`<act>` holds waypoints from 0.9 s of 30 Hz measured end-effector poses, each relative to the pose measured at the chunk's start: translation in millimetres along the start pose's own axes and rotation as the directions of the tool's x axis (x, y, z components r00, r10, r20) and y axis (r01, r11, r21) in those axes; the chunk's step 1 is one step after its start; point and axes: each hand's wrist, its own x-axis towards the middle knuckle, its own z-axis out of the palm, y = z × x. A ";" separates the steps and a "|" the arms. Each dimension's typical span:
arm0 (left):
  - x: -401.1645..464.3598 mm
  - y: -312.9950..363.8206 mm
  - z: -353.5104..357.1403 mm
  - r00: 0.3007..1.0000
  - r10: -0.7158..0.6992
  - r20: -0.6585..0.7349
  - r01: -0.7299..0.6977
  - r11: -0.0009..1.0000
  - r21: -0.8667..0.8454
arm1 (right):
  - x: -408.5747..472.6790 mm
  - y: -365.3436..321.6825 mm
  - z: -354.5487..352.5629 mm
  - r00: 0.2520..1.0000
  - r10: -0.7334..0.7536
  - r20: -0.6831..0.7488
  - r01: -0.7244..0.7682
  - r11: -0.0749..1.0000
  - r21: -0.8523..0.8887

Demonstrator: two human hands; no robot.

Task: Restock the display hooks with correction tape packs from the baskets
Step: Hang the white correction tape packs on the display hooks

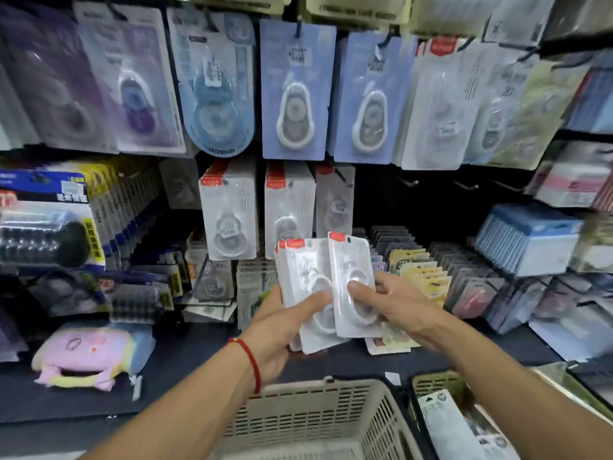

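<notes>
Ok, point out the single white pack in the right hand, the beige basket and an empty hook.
Single white correction tape pack (353, 260): head view, upper card.
Beige slotted plastic basket (308, 423): head view, back wall.
Empty metal hook (408, 182): head view, tip.

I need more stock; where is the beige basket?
Head view, bottom centre: the beige basket sits below both hands, left of the green basket.

White packs (318, 293), red tabs; beige basket (308, 416).
</notes>
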 end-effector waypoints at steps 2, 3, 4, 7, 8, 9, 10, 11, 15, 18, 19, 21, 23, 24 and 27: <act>7.9 17.3 -6.4 0.999 0.051 -0.009 -0.051 0.996 0.073 | 4.2 0.9 -3.0 0.995 -0.064 -0.072 0.072 0.991 0.113; 11.9 23.8 -11.5 0.995 0.096 -0.027 -0.092 0.989 0.117 | 6.4 2.2 -4.1 0.989 -0.083 -0.119 0.100 0.985 0.143; 15.1 28.5 -17.5 0.988 0.145 -0.053 -0.135 0.977 0.162 | 8.6 3.1 -4.6 0.982 -0.100 -0.158 0.125 0.980 0.155; 21.7 34.0 -37.0 0.963 0.251 -0.100 -0.223 0.947 0.233 | 17.0 0.9 -3.7 0.949 -0.191 -0.251 0.219 0.972 0.087; 23.4 32.9 -42.5 0.959 0.262 -0.109 -0.233 0.946 0.224 | 19.9 -2.3 -1.9 0.926 -0.235 -0.296 0.262 0.963 0.056; 25.1 31.4 -47.5 0.956 0.265 -0.123 -0.238 0.950 0.203 | 22.7 -6.4 0.0 0.897 -0.280 -0.342 0.311 0.950 0.037; 26.4 30.3 -50.9 0.955 0.266 -0.133 -0.241 0.953 0.182 | 26.2 -10.4 2.1 0.866 -0.316 -0.387 0.354 0.935 0.028; 27.7 29.4 -53.9 0.954 0.269 -0.137 -0.245 0.955 0.167 | 29.6 -14.8 4.0 0.842 -0.336 -0.423 0.384 0.923 0.030; 29.1 27.9 -60.9 0.956 0.277 -0.091 -0.263 0.954 0.142 | 40.6 -24.2 5.2 0.821 -0.336 -0.460 0.413 0.908 0.074; 27.9 29.0 -64.0 0.956 0.286 -0.067 -0.276 0.953 0.122 | 44.9 -23.1 4.4 0.816 -0.323 -0.480 0.404 0.912 0.074; 27.6 29.3 -64.2 0.956 0.288 -0.064 -0.279 0.953 0.114 | 45.1 -22.6 5.1 0.807 -0.321 -0.496 0.408 0.910 0.074; 27.1 28.9 -64.0 0.955 0.289 -0.061 -0.281 0.954 0.105 | 44.6 -21.1 7.7 0.789 -0.321 -0.524 0.419 0.905 0.076; 26.8 28.5 -63.4 0.954 0.293 -0.063 -0.286 0.953 0.101 | 44.3 -19.7 11.4 0.772 -0.318 -0.550 0.425 0.902 0.075; 26.8 28.5 -63.3 0.953 0.296 -0.065 -0.289 0.952 0.098 | 44.8 -19.1 13.8 0.761 -0.308 -0.571 0.417 0.906 0.066; 26.3 28.7 -63.5 0.953 0.300 -0.053 -0.294 0.952 0.089 | 51.6 -19.5 19.2 0.719 -0.256 -0.646 0.365 0.930 0.037</act>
